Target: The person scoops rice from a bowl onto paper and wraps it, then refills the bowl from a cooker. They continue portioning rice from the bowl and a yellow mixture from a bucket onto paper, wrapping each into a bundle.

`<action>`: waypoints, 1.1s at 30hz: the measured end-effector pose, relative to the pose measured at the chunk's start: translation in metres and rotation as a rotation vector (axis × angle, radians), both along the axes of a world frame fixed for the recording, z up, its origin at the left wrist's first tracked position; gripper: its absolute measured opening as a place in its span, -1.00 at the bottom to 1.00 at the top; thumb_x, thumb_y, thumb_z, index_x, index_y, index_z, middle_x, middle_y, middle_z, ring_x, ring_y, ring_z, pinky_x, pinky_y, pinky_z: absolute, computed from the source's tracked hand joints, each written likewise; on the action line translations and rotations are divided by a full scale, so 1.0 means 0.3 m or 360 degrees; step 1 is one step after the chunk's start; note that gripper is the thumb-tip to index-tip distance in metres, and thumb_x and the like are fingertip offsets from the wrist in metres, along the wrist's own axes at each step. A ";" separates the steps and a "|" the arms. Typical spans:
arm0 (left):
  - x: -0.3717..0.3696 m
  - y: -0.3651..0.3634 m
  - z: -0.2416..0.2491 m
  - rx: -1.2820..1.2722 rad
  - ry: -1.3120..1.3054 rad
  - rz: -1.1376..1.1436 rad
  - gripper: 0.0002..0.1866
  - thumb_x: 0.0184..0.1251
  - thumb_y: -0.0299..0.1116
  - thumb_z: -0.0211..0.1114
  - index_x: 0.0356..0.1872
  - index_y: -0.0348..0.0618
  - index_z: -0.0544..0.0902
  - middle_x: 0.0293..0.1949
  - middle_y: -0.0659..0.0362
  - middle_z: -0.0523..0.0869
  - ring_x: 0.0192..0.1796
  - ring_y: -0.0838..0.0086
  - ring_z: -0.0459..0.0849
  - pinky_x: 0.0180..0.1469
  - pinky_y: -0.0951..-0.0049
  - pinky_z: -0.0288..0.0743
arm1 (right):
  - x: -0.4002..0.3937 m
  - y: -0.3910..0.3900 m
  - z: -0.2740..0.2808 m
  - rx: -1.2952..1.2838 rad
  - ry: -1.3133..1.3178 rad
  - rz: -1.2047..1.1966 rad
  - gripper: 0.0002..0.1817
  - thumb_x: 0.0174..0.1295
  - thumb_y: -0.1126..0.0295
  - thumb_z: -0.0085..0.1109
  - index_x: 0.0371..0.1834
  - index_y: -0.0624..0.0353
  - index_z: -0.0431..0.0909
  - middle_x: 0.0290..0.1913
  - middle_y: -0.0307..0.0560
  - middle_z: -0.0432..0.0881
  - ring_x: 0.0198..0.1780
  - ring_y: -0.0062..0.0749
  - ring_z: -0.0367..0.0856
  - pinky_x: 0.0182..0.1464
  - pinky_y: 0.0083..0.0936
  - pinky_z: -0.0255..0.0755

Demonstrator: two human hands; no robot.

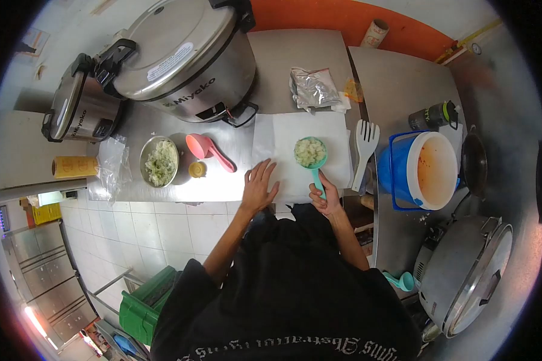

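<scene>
My right hand (326, 195) grips the handle of a teal scoop (317, 176) at the front of the steel table. White rice (309, 152) with green flecks fills the scoop, which is over a sheet of white paper (283, 132). Fingers stretched out, my left hand (259, 185) rests by the left edge of that paper and holds nothing. Further left lie a pink scoop (209, 150) and a small yellowish cup (197, 169). Beside them a metal bowl (143, 165) holds more of the flecked rice.
Two Miyako rice cookers (193, 90) stand at the back left. A foil pouch (314, 88) lies behind the paper. To the right are a white slotted spatula (366, 147), a blue bucket (401, 168) and another cooker (457, 271). A green bin (141, 310) stands on the floor.
</scene>
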State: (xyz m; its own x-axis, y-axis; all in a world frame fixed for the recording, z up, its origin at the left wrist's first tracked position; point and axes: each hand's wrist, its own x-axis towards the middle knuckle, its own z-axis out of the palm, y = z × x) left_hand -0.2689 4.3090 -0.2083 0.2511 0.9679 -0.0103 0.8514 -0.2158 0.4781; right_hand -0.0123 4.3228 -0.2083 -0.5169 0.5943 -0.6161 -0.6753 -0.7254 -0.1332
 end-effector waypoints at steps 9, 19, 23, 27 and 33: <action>-0.081 -0.100 -0.005 -0.0155 0.0078 -0.0099 -0.18 0.23 0.06 0.42 0.49 0.04 0.36 0.46 0.04 0.36 0.36 0.09 0.46 0.35 0.07 0.34 | -0.168 0.047 0.080 0.2421 -0.3197 0.0120 -0.28 0.42 0.40 0.07 0.64 -0.23 0.12 -0.57 -0.16 0.48 -0.72 -0.38 0.45 -0.68 -0.34 0.38; -0.183 -0.115 -0.050 0.0277 0.0040 -0.0403 -0.65 0.27 -0.33 0.37 0.07 -0.09 0.61 0.40 0.06 0.47 0.29 0.17 0.55 0.27 0.12 0.42 | -0.123 0.233 0.088 0.0921 -0.1759 -0.0332 -0.33 0.30 0.47 0.16 0.53 0.18 0.30 -0.31 -0.10 0.61 -0.41 -0.46 0.63 -0.32 -0.33 0.56; -0.197 -0.075 -0.047 0.0357 -0.0079 -0.0399 -0.76 0.25 -0.40 0.38 -0.08 -0.13 0.63 0.27 0.06 0.60 0.24 0.19 0.60 0.23 0.14 0.45 | 0.070 0.534 -0.104 0.0980 -0.2275 0.0078 -0.51 0.32 0.38 0.22 0.31 0.29 0.49 -0.27 -0.12 0.58 -0.27 -0.39 0.63 -0.13 -0.29 0.52; -0.164 -0.001 0.017 0.0300 -0.0551 -0.0049 -0.83 0.28 -0.49 0.37 -0.12 -0.21 0.67 0.02 0.04 0.75 0.07 0.16 0.71 0.13 0.21 0.53 | 0.059 0.545 -0.135 0.1557 -0.3781 0.0403 -0.55 0.32 0.20 0.30 0.19 0.20 0.55 -0.08 0.11 0.61 0.00 -0.03 0.59 0.16 -0.04 0.40; -0.168 0.042 0.001 -0.0255 -0.0968 0.0431 -0.77 0.36 -0.48 0.29 0.01 -0.22 0.65 0.01 0.03 0.77 0.06 0.09 0.74 0.16 0.21 0.59 | -0.107 0.142 0.169 0.2494 -0.2673 0.0796 -0.46 0.08 0.37 0.46 0.19 0.06 0.58 0.03 -0.02 0.59 0.25 -0.08 0.42 0.36 -0.10 0.22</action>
State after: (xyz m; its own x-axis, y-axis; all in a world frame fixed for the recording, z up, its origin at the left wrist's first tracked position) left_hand -0.3193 4.3215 -0.2081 0.0071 0.9957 -0.0925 0.4354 0.0802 0.8966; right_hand -0.0443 4.3652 -0.1577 -0.4355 0.8913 0.1260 0.6975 0.4225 -0.5788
